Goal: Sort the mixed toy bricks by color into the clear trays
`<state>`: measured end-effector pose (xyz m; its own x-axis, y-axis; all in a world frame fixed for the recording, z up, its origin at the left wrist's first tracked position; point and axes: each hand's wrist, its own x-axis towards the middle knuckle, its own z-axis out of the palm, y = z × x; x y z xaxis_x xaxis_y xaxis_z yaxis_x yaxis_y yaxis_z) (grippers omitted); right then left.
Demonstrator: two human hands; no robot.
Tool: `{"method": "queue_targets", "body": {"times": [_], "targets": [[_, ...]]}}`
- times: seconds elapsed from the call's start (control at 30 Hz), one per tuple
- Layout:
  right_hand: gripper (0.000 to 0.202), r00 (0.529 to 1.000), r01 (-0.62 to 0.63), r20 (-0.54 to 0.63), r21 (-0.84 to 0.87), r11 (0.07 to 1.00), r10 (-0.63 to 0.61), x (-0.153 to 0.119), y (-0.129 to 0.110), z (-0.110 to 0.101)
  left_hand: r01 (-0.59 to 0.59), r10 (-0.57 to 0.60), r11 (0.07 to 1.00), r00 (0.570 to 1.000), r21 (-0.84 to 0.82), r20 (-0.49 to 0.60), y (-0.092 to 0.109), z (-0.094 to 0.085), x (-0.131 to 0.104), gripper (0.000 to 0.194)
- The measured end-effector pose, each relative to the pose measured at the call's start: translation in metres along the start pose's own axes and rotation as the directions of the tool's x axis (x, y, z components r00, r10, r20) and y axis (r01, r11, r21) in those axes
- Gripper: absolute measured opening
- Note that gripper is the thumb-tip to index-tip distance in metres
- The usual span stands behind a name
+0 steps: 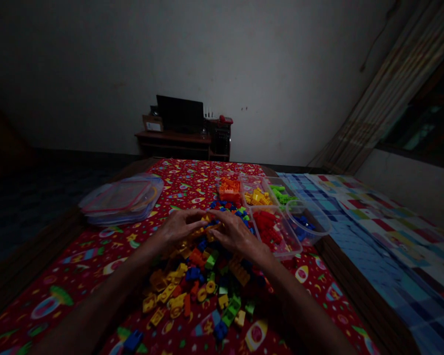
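A heap of mixed toy building bricks, in yellow, orange, green, blue and red, lies on the red patterned cloth. Over its far part, my left hand comes in from the left with fingers stretched and thumb apart. Facing it, my right hand curves over the bricks, its thumb also apart from the fingers. The fingertips of both hands nearly meet above small yellow bricks. Neither hand plainly grips a brick, though the dim light blurs the fingertips.
Right of the heap stand clear containers of sorted bricks: orange, yellow, green, red and a round tub with blue. Stacked lids lie at left. Beyond are a desk and monitor.
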<state>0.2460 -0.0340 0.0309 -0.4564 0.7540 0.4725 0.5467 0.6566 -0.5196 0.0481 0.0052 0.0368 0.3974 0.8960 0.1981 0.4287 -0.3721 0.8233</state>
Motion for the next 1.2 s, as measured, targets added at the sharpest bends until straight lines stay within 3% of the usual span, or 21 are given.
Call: {"method": "queue_targets", "body": {"times": [0.13, 0.3, 0.5, 0.6, 0.7, 0.83, 0.97, 1.07, 1.2], "targets": [[0.035, 0.996, 0.087, -0.029, 0.035, 0.996, -0.086, 0.001, -0.003, 0.003, 0.076, -0.073, 0.997, 0.991, -0.02, 0.112, 0.007, 0.007, -0.005, 0.043], [0.027, 0.998, -0.037, -0.057, -0.016, 0.999, 0.036, 0.006, 0.005, -0.018, 0.017, -0.021, 0.994, 0.999, 0.106, 0.035, 0.01, -0.002, -0.007, 0.047], [0.02, 0.948, -0.291, -0.21, -0.258, 0.921, 0.24, 0.031, 0.073, -0.07, 0.064, -0.049, 0.96, 0.997, 0.271, -0.062, 0.005, -0.032, -0.005, 0.051], [0.018, 0.907, -0.418, -0.225, -0.401, 0.815, 0.355, 0.047, 0.107, -0.09, 0.054, -0.064, 0.955, 0.998, 0.292, 0.023, -0.002, -0.043, -0.005, 0.052], [0.027, 0.88, -0.476, -0.256, -0.467, 0.745, 0.401, 0.056, 0.121, -0.1, 0.034, -0.089, 0.926, 0.988, 0.377, 0.128, -0.009, -0.049, -0.006, 0.05], [0.036, 0.931, -0.355, -0.251, -0.454, 0.817, 0.265, 0.053, 0.099, -0.09, 0.007, -0.12, 0.881, 0.97, 0.472, 0.209, -0.013, -0.041, -0.004, 0.051], [0.023, 0.988, -0.15, -0.008, -0.312, 0.938, 0.155, 0.035, 0.044, -0.05, -0.075, -0.075, 0.865, 0.958, 0.495, 0.277, -0.016, -0.019, -0.002, 0.041], [0.021, 0.993, -0.021, 0.103, -0.374, 0.927, 0.064, 0.015, 0.011, -0.015, -0.105, -0.055, 0.873, 0.949, 0.477, 0.31, -0.019, -0.008, -0.003, 0.032], [0.024, 0.992, 0.095, 0.119, -0.471, 0.877, -0.043, -0.006, -0.005, 0.011, -0.077, -0.067, 0.877, 0.958, 0.475, 0.279, -0.022, -0.02, -0.003, 0.036]]}}
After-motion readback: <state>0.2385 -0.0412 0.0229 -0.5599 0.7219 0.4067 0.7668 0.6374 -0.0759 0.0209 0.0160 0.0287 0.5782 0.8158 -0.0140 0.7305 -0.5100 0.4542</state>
